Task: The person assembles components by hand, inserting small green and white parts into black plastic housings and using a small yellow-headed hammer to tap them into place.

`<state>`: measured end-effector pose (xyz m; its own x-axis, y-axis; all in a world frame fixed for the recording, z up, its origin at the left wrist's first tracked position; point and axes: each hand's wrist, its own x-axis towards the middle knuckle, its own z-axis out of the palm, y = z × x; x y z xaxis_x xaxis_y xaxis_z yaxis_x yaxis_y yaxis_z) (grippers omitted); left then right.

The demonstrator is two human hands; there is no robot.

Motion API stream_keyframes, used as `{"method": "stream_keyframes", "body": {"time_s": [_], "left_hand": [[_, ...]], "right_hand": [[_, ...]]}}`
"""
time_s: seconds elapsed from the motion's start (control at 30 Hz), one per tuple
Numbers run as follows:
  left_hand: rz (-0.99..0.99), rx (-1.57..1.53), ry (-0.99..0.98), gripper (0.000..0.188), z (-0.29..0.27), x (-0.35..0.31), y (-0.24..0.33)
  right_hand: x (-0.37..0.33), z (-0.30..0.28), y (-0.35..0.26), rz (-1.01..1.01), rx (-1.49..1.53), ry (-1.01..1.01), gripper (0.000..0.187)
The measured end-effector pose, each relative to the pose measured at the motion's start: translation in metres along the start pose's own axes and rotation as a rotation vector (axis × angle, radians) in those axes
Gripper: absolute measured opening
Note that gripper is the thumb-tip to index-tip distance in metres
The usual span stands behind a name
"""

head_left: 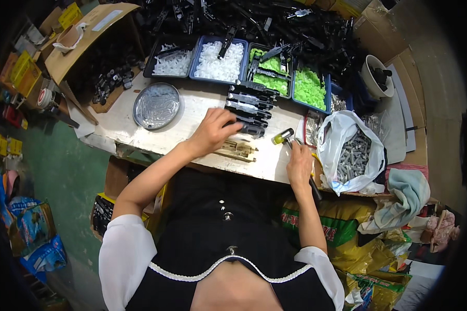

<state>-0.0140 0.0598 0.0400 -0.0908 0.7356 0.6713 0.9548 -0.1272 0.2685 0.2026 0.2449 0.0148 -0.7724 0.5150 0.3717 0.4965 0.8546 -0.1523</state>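
Observation:
My right hand (299, 165) grips a hammer (283, 136) with a clear yellow striking face. Its head lies over the white table, and the dark handle runs back under my palm. My left hand (211, 132) is curled at the near left end of a row of long black plastic parts (250, 106). Its fingertips are beside the nearest part; what they pinch, if anything, is hidden. Just below that hand, a tan block-like fixture (237, 150) rests near the table's front edge, partly covered by the hand.
Bins of white pieces (220, 59) and green pieces (310, 89) line the back, before a heap of black parts (244, 18). A round metal tin (156, 106) stands left. At right are a plastic bag of grey pieces (355, 158), a bowl (376, 78) and a cloth (403, 194).

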Motion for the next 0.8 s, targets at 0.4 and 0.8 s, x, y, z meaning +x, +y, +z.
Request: {"method": "stream_keyframes", "body": {"time_s": [0.4,0.8], "left_hand": [[0.047,0.258,-0.02,0.029,0.046,0.067,-0.053],[-0.516,0.323,0.382,0.017,-0.064,-0.051,-0.066]], "right_hand": [[0.085,0.002,-0.013,-0.167,0.191,0.14,0.023],[0.273,0.044,-0.037,-0.438,-0.105,0.139,0.023]]}}
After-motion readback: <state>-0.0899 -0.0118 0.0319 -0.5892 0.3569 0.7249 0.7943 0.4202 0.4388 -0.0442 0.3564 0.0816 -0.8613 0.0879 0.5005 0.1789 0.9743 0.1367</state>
